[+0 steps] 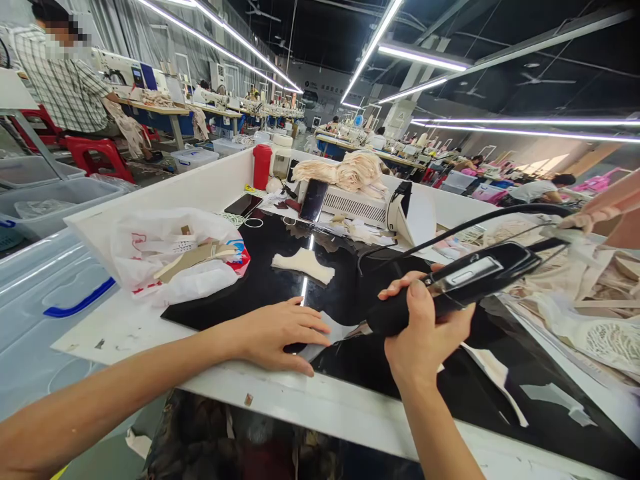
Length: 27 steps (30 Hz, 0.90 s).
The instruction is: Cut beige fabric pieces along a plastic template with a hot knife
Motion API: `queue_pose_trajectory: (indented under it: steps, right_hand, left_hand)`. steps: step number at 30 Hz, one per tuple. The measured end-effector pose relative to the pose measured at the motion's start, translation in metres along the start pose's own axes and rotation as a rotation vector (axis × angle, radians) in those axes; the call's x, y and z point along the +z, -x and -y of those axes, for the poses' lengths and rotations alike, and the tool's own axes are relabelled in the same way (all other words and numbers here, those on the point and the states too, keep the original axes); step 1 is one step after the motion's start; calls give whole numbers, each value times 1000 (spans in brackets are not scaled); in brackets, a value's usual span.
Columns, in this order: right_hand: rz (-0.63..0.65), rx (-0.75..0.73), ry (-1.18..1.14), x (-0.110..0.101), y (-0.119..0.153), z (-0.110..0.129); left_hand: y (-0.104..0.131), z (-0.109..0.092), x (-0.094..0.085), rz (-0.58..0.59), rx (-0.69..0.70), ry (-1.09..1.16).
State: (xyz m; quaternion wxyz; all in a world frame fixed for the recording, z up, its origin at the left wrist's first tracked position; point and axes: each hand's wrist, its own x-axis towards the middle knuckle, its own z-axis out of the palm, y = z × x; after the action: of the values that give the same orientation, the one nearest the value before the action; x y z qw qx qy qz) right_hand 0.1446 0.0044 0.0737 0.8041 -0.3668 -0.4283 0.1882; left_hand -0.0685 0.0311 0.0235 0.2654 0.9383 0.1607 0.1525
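Note:
My right hand is wrapped round a black corded hand tool with a silver plate on its side. The tool's flat metal tip meets a thin whitish sheet piece on the glossy black board; its exact kind I cannot make out. My left hand lies flat with fingers stretched out, its fingertips on the sheet's left part and covering some of it. Just beyond, a cream curved fabric piece lies on the board.
At left stands a white plastic bag with cut strips. A phone leans on a white vented box topped by cream fabric. Pale scraps lie at right, near piled fabric. A person sits at far left.

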Motion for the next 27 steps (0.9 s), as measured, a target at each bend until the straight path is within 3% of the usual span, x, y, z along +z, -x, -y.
queue_pose_trajectory:
  steps: [8,14,27]
  right_hand:
    - [7,-24,32,-1,-3,0]
    - [-65,-58,39,-9,-13,0]
    - [-28,-68,37,-12,-17,-7]
  left_hand:
    - [0,0,1,7,-12,-6]
    - [1,-2,-1,24,-30,-12]
    - [2,1,-3,-14,-6,35]
